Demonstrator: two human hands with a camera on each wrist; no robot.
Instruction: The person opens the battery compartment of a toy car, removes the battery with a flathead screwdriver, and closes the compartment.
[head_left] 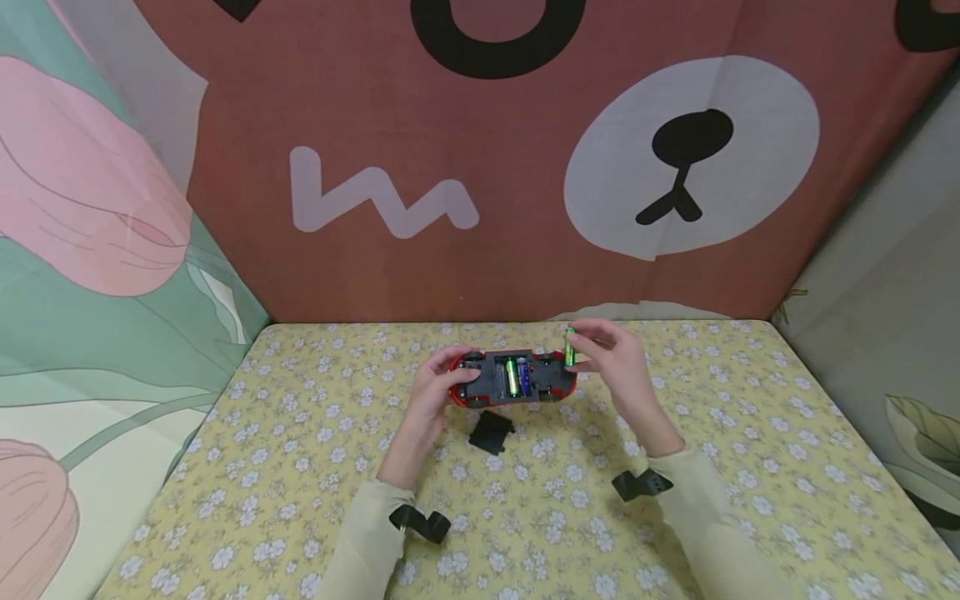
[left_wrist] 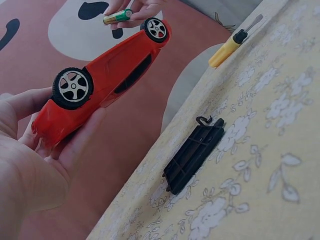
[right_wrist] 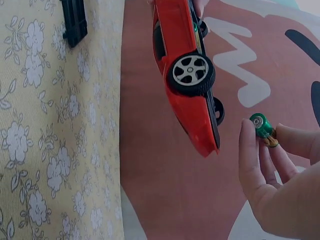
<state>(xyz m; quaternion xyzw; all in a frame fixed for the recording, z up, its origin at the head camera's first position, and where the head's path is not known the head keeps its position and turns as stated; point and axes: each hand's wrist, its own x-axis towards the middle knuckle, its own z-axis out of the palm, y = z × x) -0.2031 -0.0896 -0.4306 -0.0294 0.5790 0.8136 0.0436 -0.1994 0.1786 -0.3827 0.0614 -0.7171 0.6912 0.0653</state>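
Note:
A red toy car (head_left: 480,403) is held upside down above the table, its dark underside up. My left hand (head_left: 432,385) grips one end, thumb on the underside in the head view. The battery compartment (head_left: 498,383) lies uncovered, with a green battery (head_left: 512,377) and a blue one (head_left: 524,376) in it. Beyond the car's other end, my right hand (head_left: 617,360) pinches a green battery (right_wrist: 261,125) between thumb and fingers. In the right wrist view, that battery is apart from the car. Below the car lies a black battery cover (head_left: 491,432), its ribbed side showing in the left wrist view.
A screwdriver (left_wrist: 228,49) with a yellow handle lies on the table in the left wrist view. A flowered yellow cloth (head_left: 300,500) covers the table. Behind it hangs a reddish-brown printed curtain (head_left: 525,275), with more printed fabric at both sides.

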